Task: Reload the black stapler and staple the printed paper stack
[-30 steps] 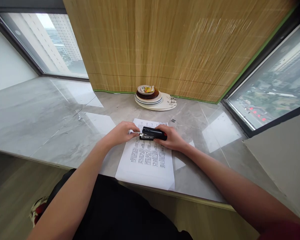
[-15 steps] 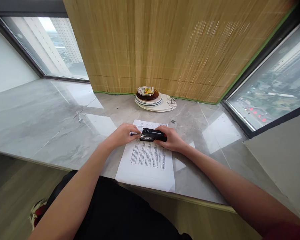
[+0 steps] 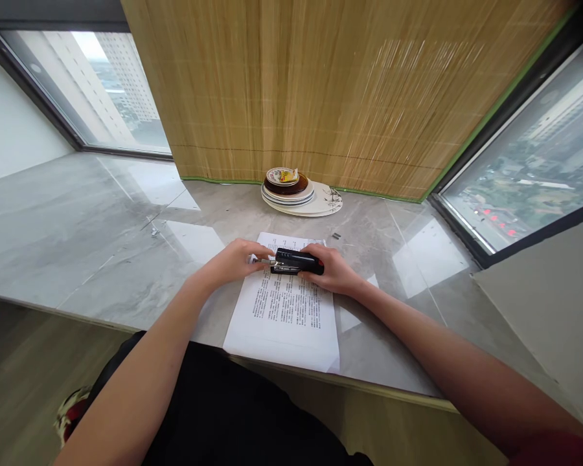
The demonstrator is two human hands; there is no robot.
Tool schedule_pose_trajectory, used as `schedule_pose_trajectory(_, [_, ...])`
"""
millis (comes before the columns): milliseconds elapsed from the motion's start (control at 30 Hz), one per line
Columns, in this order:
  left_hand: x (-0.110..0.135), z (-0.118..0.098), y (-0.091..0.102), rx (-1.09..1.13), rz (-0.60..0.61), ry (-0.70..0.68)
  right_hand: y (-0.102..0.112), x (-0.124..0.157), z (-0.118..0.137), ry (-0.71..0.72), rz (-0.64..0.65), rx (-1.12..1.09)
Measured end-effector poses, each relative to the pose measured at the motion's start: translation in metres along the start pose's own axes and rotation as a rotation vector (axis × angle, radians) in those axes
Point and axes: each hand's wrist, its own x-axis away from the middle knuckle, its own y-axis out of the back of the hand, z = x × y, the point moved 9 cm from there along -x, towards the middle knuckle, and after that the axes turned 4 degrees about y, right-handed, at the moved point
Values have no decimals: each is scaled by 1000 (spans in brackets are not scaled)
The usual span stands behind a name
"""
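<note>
**Grey marble-look ledge (image 3: pixel 140 272): black plastic stapler (image 3: pixel 298 261) between two hands**

A tan bamboo blind (image 3: pixel 296 84) edged in green hangs behind the ledge, with a dark-framed window on the left (image 3: pixel 85 90) and another on the right (image 3: pixel 529 155).

The stapler is over the upper part of white printed paper (image 3: pixel 282 349); whether it rests there or is held just above cannot be told. Its long axis runs nearly level, left to right, front end pointing left. Silver metal shows between its cover and base. The cover's small pale marks are too tiny to read.

The right hand (image 3: pixel 334 268) is curled around the stapler's rear, hiding that end. The left hand (image 3: pixel 240 260) has thumb and fingertips pinched nearly together on a small pale-and-silver piece (image 3: pixel 266 261) at the front end; the fingers cover most of it.

Dense dark lines of print fill the paper, illegible here; its near edge reaches the ledge's front. Just beyond its far right corner lie small dark strips (image 3: pixel 337 236). Farther back, against the blind, sits a stack of round and oval plates (image 3: pixel 289 199), topped by a yellow packet (image 3: pixel 289 175) with unreadable lettering.
</note>
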Motion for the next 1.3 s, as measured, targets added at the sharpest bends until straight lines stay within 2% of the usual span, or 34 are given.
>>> schedule_pose_trajectory(367, [15, 14, 13, 24, 140, -15, 0, 0, -2, -11, 14, -12])
schedule_pose_trajectory(533, [12, 23, 17, -22, 71, -3, 0, 1, -4, -18, 3, -12])
schedule_pose_trajectory(733, [-1, 13, -3, -112, -6, 58, -2, 1, 11, 81, 4, -22])
schedule_pose_trajectory(867, [-6, 1, -24, -185, 29, 46, -5, 2, 22, 116, 21, -60])
schedule_pose_trajectory(933, [-7, -1, -26, -196, 47, 34, -6, 1, 21, 93, 10, -56])
schedule_pose_trajectory(1033, [-6, 5, -16, -208, 23, 44, -9, 1, 16, 28, -11, -71])
schedule_pose_trajectory(1200, [-3, 26, 12, -224, -91, 111, -13, 0, 13, -11, 6, -65])
schedule_pose_trajectory(1300, [-1, 34, 14, -274, -89, 146, -13, -1, 14, -17, 18, -59])
